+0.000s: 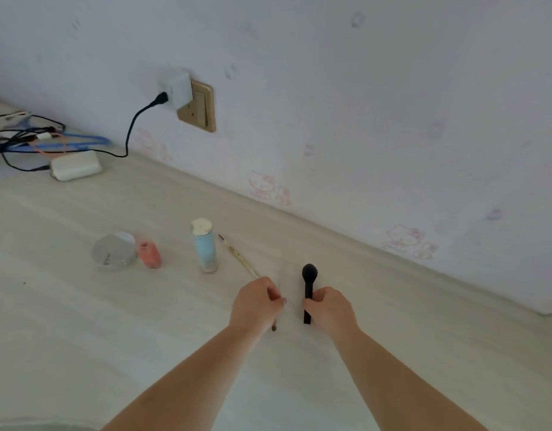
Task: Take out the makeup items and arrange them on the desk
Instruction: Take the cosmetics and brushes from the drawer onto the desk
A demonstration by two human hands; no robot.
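On the pale desk (pixel 82 306) my left hand (pixel 256 303) is shut on a thin white pencil-like brush (pixel 237 253), which slants up and left from the fist; its dark end shows below the hand. My right hand (pixel 329 306) grips the handle of a black powder brush (pixel 309 276), whose round head points away from me. To the left stand a light blue bottle with a white cap (pixel 204 245), a small orange-pink bottle (pixel 149 254) and a round grey compact (pixel 114 250). The two hands are close together, a little apart.
A gold wall socket (pixel 200 107) holds a white charger (pixel 179 88) with a black cable running down to the desk. A tangle of blue and black cables (pixel 35 138) and a white box (pixel 75 166) lie at the far left. The wall meets the desk just behind the items.
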